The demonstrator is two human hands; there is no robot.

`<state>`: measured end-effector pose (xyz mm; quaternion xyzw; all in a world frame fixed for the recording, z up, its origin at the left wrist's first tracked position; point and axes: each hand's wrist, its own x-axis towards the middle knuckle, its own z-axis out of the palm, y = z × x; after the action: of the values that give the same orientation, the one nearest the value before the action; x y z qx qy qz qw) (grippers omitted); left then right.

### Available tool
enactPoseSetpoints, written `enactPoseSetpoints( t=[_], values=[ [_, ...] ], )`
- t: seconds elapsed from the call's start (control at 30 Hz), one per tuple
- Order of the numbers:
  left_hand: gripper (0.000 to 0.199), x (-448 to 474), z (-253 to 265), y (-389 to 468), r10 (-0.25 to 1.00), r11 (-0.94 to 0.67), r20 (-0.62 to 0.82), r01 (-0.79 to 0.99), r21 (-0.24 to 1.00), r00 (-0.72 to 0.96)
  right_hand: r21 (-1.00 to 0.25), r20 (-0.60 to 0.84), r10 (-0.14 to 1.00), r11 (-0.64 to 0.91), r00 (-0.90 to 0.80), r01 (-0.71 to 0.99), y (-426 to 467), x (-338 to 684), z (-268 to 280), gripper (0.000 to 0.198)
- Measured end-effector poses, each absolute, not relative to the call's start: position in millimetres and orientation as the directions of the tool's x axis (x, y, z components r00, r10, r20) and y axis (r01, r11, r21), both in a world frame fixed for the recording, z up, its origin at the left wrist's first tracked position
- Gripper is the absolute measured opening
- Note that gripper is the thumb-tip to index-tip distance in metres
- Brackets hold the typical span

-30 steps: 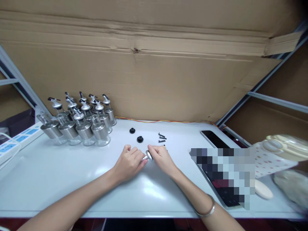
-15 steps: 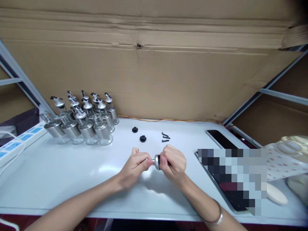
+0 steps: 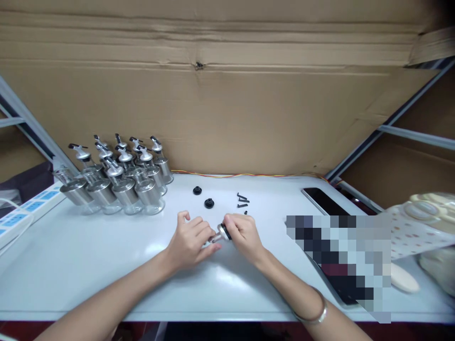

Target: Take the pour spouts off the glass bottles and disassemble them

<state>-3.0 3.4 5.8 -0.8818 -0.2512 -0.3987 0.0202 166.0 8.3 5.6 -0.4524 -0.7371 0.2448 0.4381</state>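
Note:
A silver bottle pourer spout [image 3: 223,232] with a black stopper base is held between my hands above the table. My right hand [image 3: 245,237] is closed around its black base, covering most of that part. At the narrow spout end, my left hand [image 3: 192,239] has its fingers bent around the tip, the thumb stretched out below and the little finger raised. The tip is partly hidden by those fingers. Beyond my hands lie two round black stopper pieces [image 3: 209,203] and several small black levers [image 3: 242,199].
Several glass and steel oil bottles [image 3: 126,192] stand at the left, many topped with silver spouts. A white power strip [image 3: 28,208] runs along the left edge. A phone [image 3: 323,201], a blurred flat item [image 3: 337,265] and a dotted bag [image 3: 414,232] lie at the right. Cardboard [image 3: 227,118] stands behind.
The spout has tilted, its tip now pointing down-left. My left hand has loosened, with its thumb lowered away from the fingers. My right hand has shifted slightly left, and another small black piece shows beside it.

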Motion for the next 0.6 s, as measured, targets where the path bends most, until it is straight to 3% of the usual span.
enactPoseSetpoints(
  t=[0.03, 0.1, 0.2, 0.3, 0.37, 0.47, 0.6],
  values=[
    [0.041, -4.7, 6.3, 5.4, 0.359, -0.871, 0.737, 0.488, 0.045, 0.572, -0.832, 0.303, 0.930, 0.365, -0.209, 0.417, 9.1, 163.9, 4.9, 0.052],
    [0.041, -6.2, 8.0, 6.8, 0.290, -0.860, 0.751, 0.506, -0.067, 0.593, -0.928, 0.085, 0.966, 0.166, -0.242, 0.334, 9.5, 161.3, 4.6, 0.053],
    [0.037, -5.1, 11.8, 4.4, 0.291, -0.857, 0.748, 0.510, -0.072, 0.596, -0.964, 0.032, 0.976, 0.087, -0.214, 0.253, 5.7, 159.1, 6.4, 0.055],
    [0.038, -3.3, 15.5, 0.8, 0.426, -0.863, 0.702, 0.489, 0.126, 0.571, -0.920, 0.253, 0.965, 0.262, -0.069, 0.291, -1.7, 157.7, 8.9, 0.054],
    [0.041, -2.5, 17.2, -1.1, 0.510, -0.851, 0.655, 0.440, 0.288, 0.557, -0.824, 0.449, 0.893, 0.431, -0.041, 0.367, -6.1, 158.0, 10.0, 0.052],
    [0.046, -1.1, 19.5, -4.1, 0.621, -0.781, 0.573, 0.356, 0.513, 0.535, -0.550, 0.733, 0.673, 0.674, -0.102, 0.493, -9.4, 162.3, 11.9, 0.049],
    [0.052, 1.5, 22.6, -6.6, 0.780, -0.469, 0.300, 0.195, 0.862, 0.549, -0.135, 0.897, 0.347, 0.805, -0.274, 0.577, -8.4, 171.5, 18.7, 0.042]
  ],
)
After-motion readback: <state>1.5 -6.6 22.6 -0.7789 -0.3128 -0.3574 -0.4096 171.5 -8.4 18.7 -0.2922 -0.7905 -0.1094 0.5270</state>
